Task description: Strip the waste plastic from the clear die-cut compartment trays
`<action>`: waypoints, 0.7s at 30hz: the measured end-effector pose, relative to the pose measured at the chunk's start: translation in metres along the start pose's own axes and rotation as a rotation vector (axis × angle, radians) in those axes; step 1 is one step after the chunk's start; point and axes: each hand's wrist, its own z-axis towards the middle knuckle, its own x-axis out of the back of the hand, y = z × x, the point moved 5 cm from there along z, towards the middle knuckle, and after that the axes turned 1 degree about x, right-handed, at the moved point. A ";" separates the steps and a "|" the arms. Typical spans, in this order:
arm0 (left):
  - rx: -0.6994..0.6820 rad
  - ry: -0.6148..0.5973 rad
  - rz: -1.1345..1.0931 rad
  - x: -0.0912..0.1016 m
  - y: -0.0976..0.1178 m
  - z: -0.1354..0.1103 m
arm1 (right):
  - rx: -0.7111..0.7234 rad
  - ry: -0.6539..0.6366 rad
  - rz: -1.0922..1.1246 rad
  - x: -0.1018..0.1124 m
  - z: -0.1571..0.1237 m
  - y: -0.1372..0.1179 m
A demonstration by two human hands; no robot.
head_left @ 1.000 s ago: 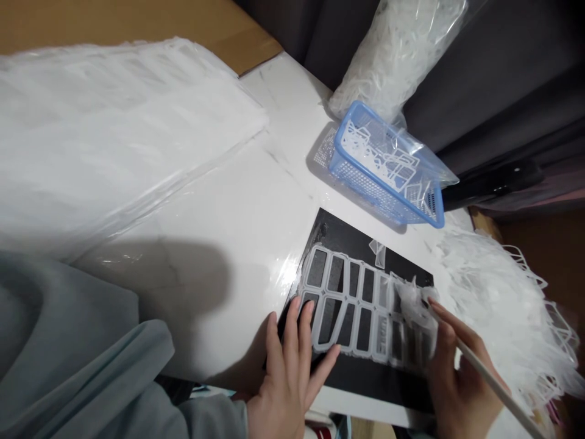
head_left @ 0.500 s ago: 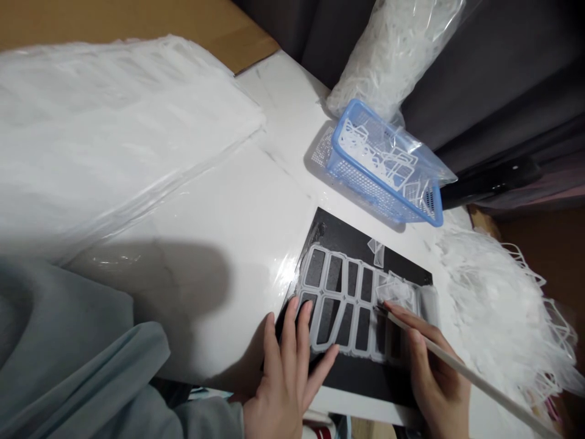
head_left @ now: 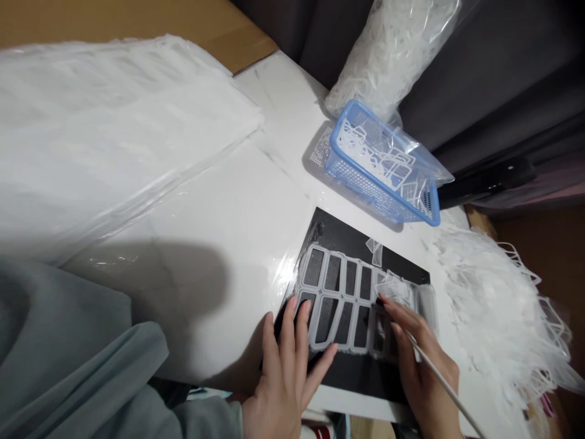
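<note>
A translucent plastic sheet [head_left: 342, 296] with rows of rectangular openings lies on a black board [head_left: 356, 381] at the table's near edge. My left hand [head_left: 281, 372] rests with its fingers spread on the left end of the sheet and board. My right hand [head_left: 427, 372] is closed around a thin, pale, stick-like tool [head_left: 445, 385]; its dark tip is near the sheet's middle row, and its exact kind is unclear. Loose clear plastic pieces [head_left: 397, 290] lie beside my right fingertips, partly covering the sheet. Another small clear piece [head_left: 375, 251] sits near the board's far edge.
Beyond the board stands a blue basket [head_left: 365, 183] holding white plastic frames. Behind it leans a filled clear bag [head_left: 388, 67]. To the right is a heap of white frames [head_left: 498, 317]. A large plastic-wrapped stack [head_left: 114, 140] and cardboard [head_left: 137, 24] occupy the left.
My right hand has shifted slightly left over the sheet, and the tool in it now slants more steeply. My left hand stays in place.
</note>
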 end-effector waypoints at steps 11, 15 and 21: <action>-0.032 0.016 0.069 0.002 -0.001 0.002 | -0.325 0.429 -0.354 0.037 -0.012 0.039; -0.021 0.005 0.080 0.000 0.000 0.001 | -0.430 0.612 -0.388 0.050 -0.022 0.050; -0.005 0.011 -0.029 0.002 -0.005 -0.001 | -0.297 0.356 0.213 0.036 -0.028 0.031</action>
